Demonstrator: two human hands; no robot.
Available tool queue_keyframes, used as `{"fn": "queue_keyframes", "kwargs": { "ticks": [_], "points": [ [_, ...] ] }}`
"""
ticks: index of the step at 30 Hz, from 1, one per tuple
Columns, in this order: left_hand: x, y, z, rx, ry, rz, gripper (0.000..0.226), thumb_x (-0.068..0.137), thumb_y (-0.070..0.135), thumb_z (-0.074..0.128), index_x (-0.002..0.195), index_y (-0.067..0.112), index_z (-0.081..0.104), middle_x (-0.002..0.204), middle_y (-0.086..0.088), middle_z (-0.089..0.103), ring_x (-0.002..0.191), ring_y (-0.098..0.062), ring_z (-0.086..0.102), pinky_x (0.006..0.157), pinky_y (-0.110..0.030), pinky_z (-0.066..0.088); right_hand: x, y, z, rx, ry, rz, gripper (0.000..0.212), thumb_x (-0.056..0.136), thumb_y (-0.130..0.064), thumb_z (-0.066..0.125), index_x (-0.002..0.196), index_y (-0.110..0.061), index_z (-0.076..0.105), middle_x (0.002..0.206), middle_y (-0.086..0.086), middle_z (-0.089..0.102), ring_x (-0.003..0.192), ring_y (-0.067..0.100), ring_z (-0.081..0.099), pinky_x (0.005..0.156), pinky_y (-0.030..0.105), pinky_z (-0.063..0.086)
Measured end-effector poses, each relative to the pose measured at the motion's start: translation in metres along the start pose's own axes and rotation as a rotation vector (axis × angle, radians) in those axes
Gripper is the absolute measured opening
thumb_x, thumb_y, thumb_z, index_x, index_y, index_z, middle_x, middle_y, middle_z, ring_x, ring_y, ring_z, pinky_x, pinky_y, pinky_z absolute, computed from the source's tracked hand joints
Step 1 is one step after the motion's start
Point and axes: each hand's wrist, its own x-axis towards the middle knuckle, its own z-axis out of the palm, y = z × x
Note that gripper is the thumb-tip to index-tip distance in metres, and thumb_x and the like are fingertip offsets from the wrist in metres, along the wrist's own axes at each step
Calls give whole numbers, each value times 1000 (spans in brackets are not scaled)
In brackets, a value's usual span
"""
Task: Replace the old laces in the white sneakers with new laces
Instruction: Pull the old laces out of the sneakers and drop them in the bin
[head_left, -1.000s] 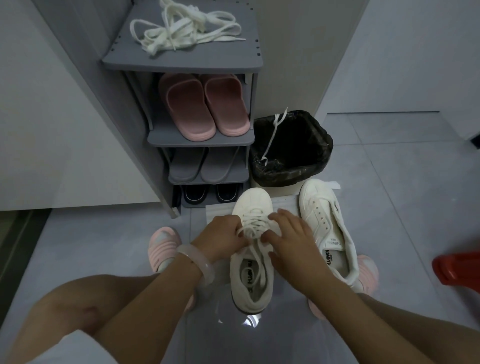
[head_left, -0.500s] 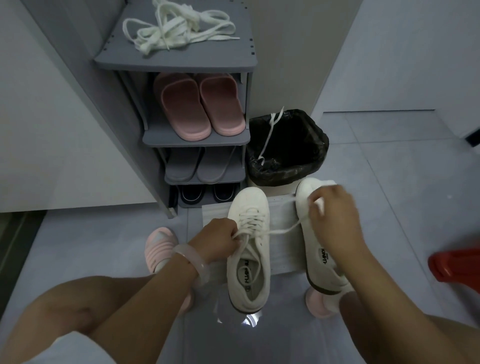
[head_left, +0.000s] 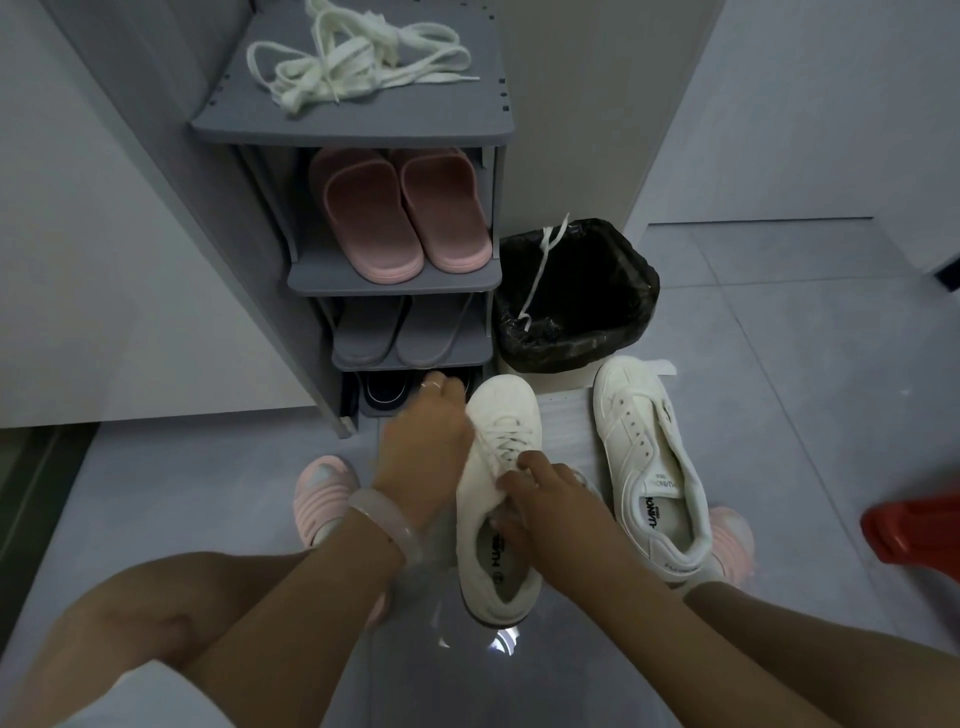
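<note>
Item: laced sneaker (head_left: 498, 499), white, on the floor between your knees, toe toward the shoe rack (head_left: 353, 130). Its lace (head_left: 506, 441) is threaded through the eyelets.

Item: your left hand (head_left: 423, 434), blurred, at the sneaker's left side by the forward eyelets. Fingers appear curled against the upper; the blur hides whether this grip holds the lace, so I cannot tell. A pale bangle (head_left: 387, 517) sits on that wrist.

Item: your right hand (head_left: 545, 493), over the tongue and collar of the same sneaker, fingers curled onto the upper, gripping it.

Item: second sneaker (head_left: 652, 467), white, just to the right of the first, eyelets bare, no lace through them.

Item: loose laces (head_left: 358, 57), white, a tangled heap on the rack's top shelf.

Item: bin (head_left: 576, 296) with black liner, beside the rack, behind the sneakers; a white lace strand (head_left: 543, 265) hangs over its rim into it.

Item: pink slippers (head_left: 400, 213) on the second shelf; grey slippers (head_left: 405, 332) on the shelf below.

Item: red object (head_left: 914, 530) at the right edge, on the floor; cannot tell what it is.
</note>
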Motion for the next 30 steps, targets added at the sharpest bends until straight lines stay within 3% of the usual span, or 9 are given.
{"fn": "queue_keyframes", "kwargs": {
  "ticks": [3, 7, 9, 16, 21, 23, 25, 27, 30],
  "points": [
    [3, -12, 1, -85, -6, -47, 17, 94, 14, 43, 107, 3, 47, 114, -12, 49, 100, -28, 54, 78, -33, 41, -1, 1, 1, 42, 1, 14, 39, 94, -36, 46, 128, -18, 48, 136, 1, 36, 117, 24, 42, 90, 33, 42],
    [-1, -17, 17, -280, -468, -156, 31, 88, 32, 59, 104, 9, 49, 101, -7, 59, 90, -20, 56, 73, -27, 40, -1, 2, -2, 88, -12, 24, 36, 96, -30, 41, 131, -20, 45, 135, -2, 34, 115, 20, 40, 88, 28, 41],
    [-6, -14, 27, -301, -547, -115, 23, 86, 33, 61, 94, 13, 52, 95, -3, 57, 86, -16, 54, 69, -23, 39, -1, 1, -3, 102, -10, 35, 36, 96, -26, 41, 131, -20, 45, 135, -1, 35, 115, 20, 40, 88, 28, 41],
    [-12, 1, 27, -163, -353, 65, 7, 93, 19, 46, 89, 13, 45, 99, -10, 55, 94, -25, 52, 75, -31, 37, -1, 3, -2, 122, 9, 33, 36, 96, -22, 41, 132, -19, 46, 135, -1, 35, 114, 21, 42, 87, 26, 40],
    [7, -11, -3, -329, 246, -123, 14, 95, 10, 40, 93, 1, 50, 86, -10, 50, 74, -23, 45, 65, -32, 31, 1, 4, 1, 144, 39, 35, 35, 97, -22, 39, 130, -21, 49, 135, -4, 35, 114, 18, 42, 87, 29, 41],
    [15, -19, -17, -383, 353, -193, 16, 96, 12, 39, 93, 0, 49, 85, -10, 48, 71, -23, 44, 63, -32, 31, 1, 6, 3, 143, 44, 25, 34, 97, -22, 39, 128, -20, 51, 134, -4, 37, 113, 19, 43, 87, 28, 40],
    [17, -26, -17, -299, 265, -205, 16, 97, 14, 40, 95, 0, 49, 87, -12, 51, 73, -24, 47, 63, -32, 32, 3, 10, 6, 200, 56, 14, 33, 96, -21, 42, 126, -18, 54, 131, -2, 41, 111, 20, 47, 86, 28, 43],
    [13, -30, -8, -144, 38, -184, 15, 95, 14, 41, 102, 2, 49, 96, -14, 56, 83, -30, 54, 66, -35, 38, 7, 15, 9, 356, 111, 41, 30, 95, -18, 45, 124, -16, 56, 123, 1, 50, 105, 19, 53, 85, 29, 45],
    [4, -25, 4, -17, -317, -144, 26, 93, 18, 44, 117, 9, 42, 109, -15, 57, 99, -31, 56, 80, -39, 44, 13, 23, 7, 520, 182, 182, 24, 95, -11, 43, 114, -14, 58, 92, -2, 59, 77, 9, 53, 65, 11, 40]
  ]
}}
